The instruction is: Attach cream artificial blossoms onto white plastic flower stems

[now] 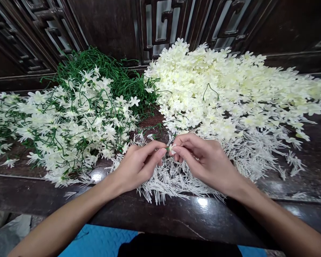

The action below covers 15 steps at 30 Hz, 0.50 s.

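Head view: we've got one small flower piece point(172, 147) between the fingertips of both hands, above the tabletop point(315, 171), roughly mid-scene. Left hand point(139, 162): thumb and forefinger pinched on the green end. Right hand point(207, 162): fingertips pinched at the white end.

Key relation: the piece lies right of our left grip and left of our right grip. Long axis looks about left-right, in line with both pinches; exact tilt is too small to tell. Neither hand is clearly nearer.

Around us: white stamen strands point(173, 182) under and near the hands, loose blossoms point(214, 82) far right, stemmed flowers point(77, 121) left, green stems point(104, 67) far left behind those.
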### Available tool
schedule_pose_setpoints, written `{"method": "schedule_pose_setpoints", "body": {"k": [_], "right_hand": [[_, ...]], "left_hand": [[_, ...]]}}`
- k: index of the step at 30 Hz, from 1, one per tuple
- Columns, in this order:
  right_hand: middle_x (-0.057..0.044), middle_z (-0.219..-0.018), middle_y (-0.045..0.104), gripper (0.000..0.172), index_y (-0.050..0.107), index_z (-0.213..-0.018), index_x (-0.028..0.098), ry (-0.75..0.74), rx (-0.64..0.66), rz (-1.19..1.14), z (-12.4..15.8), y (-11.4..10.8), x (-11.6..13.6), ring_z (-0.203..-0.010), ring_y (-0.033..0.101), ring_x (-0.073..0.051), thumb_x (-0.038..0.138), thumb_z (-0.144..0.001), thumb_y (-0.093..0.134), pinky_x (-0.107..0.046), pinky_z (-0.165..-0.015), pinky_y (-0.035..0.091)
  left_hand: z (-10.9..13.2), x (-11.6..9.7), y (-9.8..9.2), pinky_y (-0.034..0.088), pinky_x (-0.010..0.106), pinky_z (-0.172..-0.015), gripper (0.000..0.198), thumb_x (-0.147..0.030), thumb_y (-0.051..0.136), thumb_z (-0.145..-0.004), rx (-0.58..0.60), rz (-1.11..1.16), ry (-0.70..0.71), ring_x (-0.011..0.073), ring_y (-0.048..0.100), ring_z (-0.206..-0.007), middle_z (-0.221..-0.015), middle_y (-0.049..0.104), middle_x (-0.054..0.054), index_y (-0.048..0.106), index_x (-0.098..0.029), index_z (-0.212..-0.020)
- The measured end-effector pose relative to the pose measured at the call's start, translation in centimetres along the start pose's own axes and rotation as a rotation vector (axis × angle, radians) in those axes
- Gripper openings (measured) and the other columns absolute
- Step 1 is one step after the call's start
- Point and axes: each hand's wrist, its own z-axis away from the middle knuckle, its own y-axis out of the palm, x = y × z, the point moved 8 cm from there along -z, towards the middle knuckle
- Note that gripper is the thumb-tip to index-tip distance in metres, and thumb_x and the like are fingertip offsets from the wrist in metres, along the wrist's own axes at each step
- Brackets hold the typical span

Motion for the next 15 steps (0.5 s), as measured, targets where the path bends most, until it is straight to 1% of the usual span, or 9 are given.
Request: {"method": "schedule_pose_setpoints", "body": {"k": [3, 5, 10, 13, 15], "right_hand": [[0.001, -0.067, 0.060, 0.006, 0.054, -0.091, 0.017, -0.056, -0.020, 0.103, 0.1, 0.1, 0.4, -0.056, 0.058, -0.010, 0.017, -0.094, 0.049, -0.021, -0.047, 0.042], [0.001, -0.066, 0.060, 0.005, 0.053, -0.092, 0.017, -0.085, -0.026, 0.168, 0.3, 0.3, 0.6, -0.055, 0.058, -0.010, 0.016, -0.094, 0.048, -0.020, -0.047, 0.042], [0.002, -0.065, 0.058, 0.005, 0.052, -0.092, 0.016, -0.185, -0.070, 0.297, 0.5, 0.4, 1.1, -0.049, 0.052, -0.007, 0.011, -0.092, 0.049, -0.018, -0.044, 0.038], [0.002, -0.067, 0.057, 0.007, 0.051, -0.093, 0.015, -0.268, -0.102, 0.336, 0.8, 0.4, 1.7, -0.049, 0.048, -0.006, 0.009, -0.091, 0.050, -0.017, -0.044, 0.037], [0.003, -0.067, 0.056, 0.009, 0.051, -0.094, 0.015, -0.308, -0.116, 0.347, 0.9, 0.4, 2.0, -0.049, 0.046, -0.005, 0.007, -0.090, 0.050, -0.016, -0.044, 0.037]], "left_hand": [[0.0, -0.1, 0.2, 0.030, 0.016, -0.042, 0.023, -0.023, 0.041, -0.096, 0.042, -0.048, -0.006, 0.0033, 0.039, -0.042, -0.056, 0.056, -0.005, 0.059, -0.014, -0.086], [0.0, -0.1, 0.2, 0.030, 0.017, -0.043, 0.025, -0.023, 0.040, -0.097, 0.048, -0.041, -0.017, 0.0033, 0.039, -0.043, -0.057, 0.054, -0.005, 0.056, -0.014, -0.081], [0.1, 0.1, 0.4, 0.030, 0.017, -0.045, 0.030, -0.024, 0.039, -0.097, 0.051, 0.074, -0.054, 0.0027, 0.036, -0.042, -0.055, 0.050, -0.006, 0.055, -0.014, -0.074], [0.1, 0.5, 0.7, 0.029, 0.017, -0.043, 0.030, -0.027, 0.039, -0.097, 0.072, 0.175, -0.097, 0.0033, 0.036, -0.042, -0.057, 0.054, -0.005, 0.056, -0.015, -0.075], [0.1, 0.7, 0.9, 0.029, 0.018, -0.043, 0.029, -0.028, 0.040, -0.097, 0.087, 0.230, -0.122, 0.0045, 0.038, -0.043, -0.060, 0.057, -0.004, 0.056, -0.015, -0.075]]}}
